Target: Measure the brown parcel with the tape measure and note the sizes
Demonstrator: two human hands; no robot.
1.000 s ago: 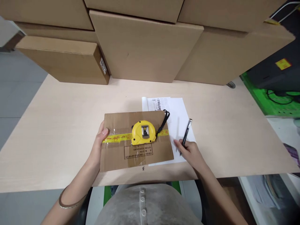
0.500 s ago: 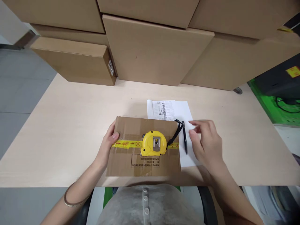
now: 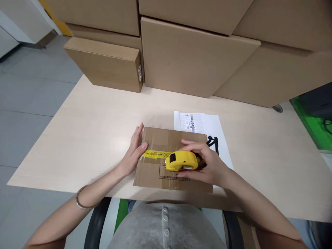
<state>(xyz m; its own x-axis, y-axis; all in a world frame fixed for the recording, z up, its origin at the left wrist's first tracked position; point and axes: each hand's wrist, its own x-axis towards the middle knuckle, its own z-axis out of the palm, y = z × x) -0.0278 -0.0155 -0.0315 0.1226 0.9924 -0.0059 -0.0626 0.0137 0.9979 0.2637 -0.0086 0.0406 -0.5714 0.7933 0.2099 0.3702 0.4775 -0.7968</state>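
A person's right hand [image 3: 211, 162] grips a yellow tape measure [image 3: 184, 159] at or just above a taped carton [image 3: 149, 174]; the left hand [image 3: 132, 155] lies open along the carton's left edge, thumb on top. The step appears to be handling the measure; shifting it would call for a steady left hand. Beside the right hand, a black pen [image 3: 216, 145] rests on white paper [image 3: 225, 155]; larger cartons [image 3: 192, 58] stand beyond both hands.

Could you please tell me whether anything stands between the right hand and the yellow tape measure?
Nothing visible does: the right hand has its fingers around the yellow tape measure, over the cardboard box.
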